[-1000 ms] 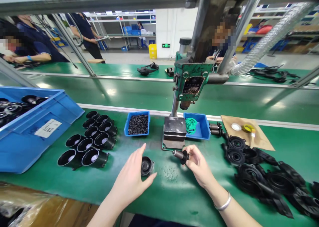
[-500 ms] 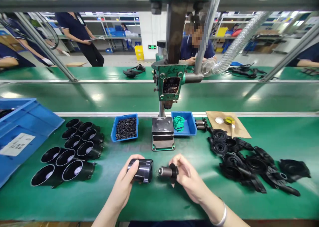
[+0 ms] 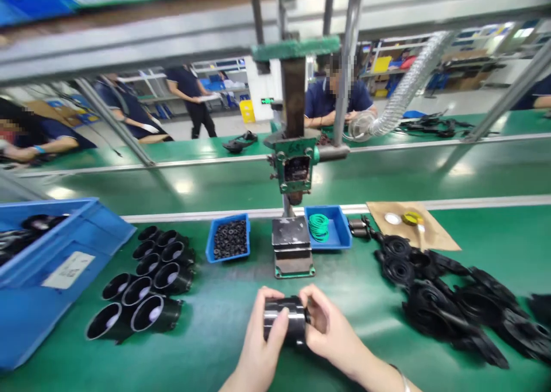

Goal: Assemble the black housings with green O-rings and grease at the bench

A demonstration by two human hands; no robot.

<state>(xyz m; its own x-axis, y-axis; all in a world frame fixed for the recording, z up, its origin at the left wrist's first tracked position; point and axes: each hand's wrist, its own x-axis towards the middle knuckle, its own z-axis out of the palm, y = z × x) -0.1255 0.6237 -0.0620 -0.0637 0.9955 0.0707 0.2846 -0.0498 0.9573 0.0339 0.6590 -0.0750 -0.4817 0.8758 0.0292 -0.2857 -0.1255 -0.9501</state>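
Note:
Both of my hands meet low in the centre over the green bench. My left hand wraps its fingers round a glossy black cylindrical housing lying on its side. My right hand is closed against the housing's right end, where the small black motor part it carried is now hidden from sight. Just beyond my hands stands the small press with its grey block base.
Left: a cluster of black cup-shaped housings and a big blue bin. Two small blue trays hold black rings and green rings. Right: a pile of black flanged parts and brown paper. Other people work across the belt.
My hands came together: the motor part in my right hand went into the end of the housing in my left. The camera tilted up slightly.

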